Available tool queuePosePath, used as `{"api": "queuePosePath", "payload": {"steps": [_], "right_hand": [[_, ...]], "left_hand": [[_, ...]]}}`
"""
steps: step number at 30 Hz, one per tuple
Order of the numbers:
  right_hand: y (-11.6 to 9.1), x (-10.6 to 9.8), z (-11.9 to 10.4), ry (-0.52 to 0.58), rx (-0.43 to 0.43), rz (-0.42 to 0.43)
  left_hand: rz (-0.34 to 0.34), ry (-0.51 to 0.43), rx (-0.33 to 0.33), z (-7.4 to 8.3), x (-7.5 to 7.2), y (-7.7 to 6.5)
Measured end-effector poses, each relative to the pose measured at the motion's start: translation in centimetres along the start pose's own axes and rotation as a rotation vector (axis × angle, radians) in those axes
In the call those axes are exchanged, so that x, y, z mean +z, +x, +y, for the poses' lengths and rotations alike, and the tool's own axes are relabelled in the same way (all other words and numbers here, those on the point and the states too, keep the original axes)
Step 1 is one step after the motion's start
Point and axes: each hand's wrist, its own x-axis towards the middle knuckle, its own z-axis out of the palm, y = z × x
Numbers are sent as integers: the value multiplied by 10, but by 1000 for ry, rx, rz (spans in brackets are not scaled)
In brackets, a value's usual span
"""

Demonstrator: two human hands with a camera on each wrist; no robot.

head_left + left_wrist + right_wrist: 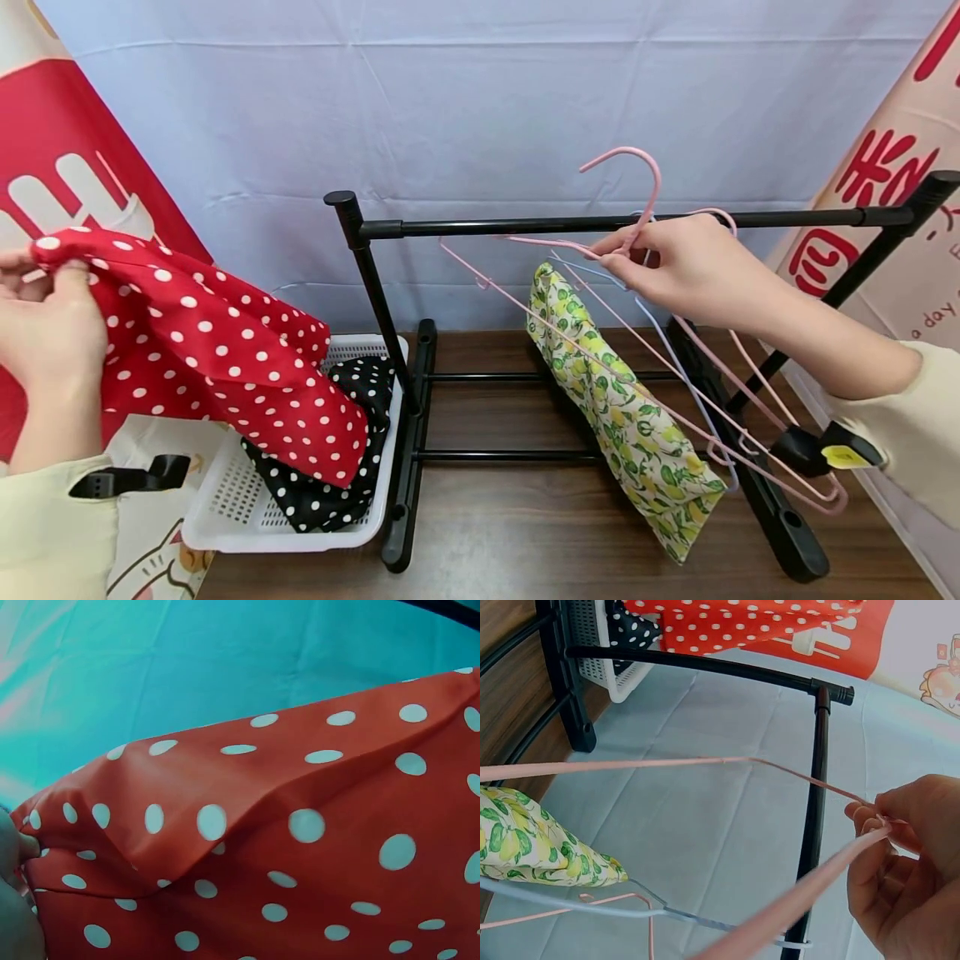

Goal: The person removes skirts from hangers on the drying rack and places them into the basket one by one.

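The red dotted cloth (232, 333) stretched from the left hand (56, 342), which pinched its edge, to above the white basket (277, 542). The right hand (697, 267) pinched a pink hanger (657, 179) below its hook — near the rack (480, 227), so a careless swing might have tangled it with the blue hanger (592, 905). The basket held a black dotted cloth (300, 504) — overlapped by the red one, which could have dragged it out if pulled hastily.

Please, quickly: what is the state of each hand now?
Left hand: closed, holding the red polka-dot cloth.
Right hand: closed, holding a pink hanger near its hook.
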Motion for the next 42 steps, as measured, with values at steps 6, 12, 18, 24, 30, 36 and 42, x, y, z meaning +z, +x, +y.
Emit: {"api": "queuePosePath", "payload": {"steps": [6, 12, 18, 24, 30, 36, 42], "right_hand": [[-5, -9, 1, 1, -74, 13], [-9, -17, 3, -17, -90, 11], [-16, -23, 8, 0, -112, 15], [-21, -26, 12, 16, -109, 21], [-24, -27, 15, -11, -80, 24], [-30, -32, 18, -72, -85, 38], [-38, -37, 23, -98, -77, 43]], "left_hand": [[8, 157, 363, -16, 6, -23], [-82, 289, 447, -23, 3, -41], [-249, 315, 428, -31, 0, -47], [-276, 366, 546, -43, -3, -49], [-313, 398, 601, -53, -3, -50], [-386, 447, 675, -67, -1, -53], [-496, 543, 727, -83, 1, -54]]}}
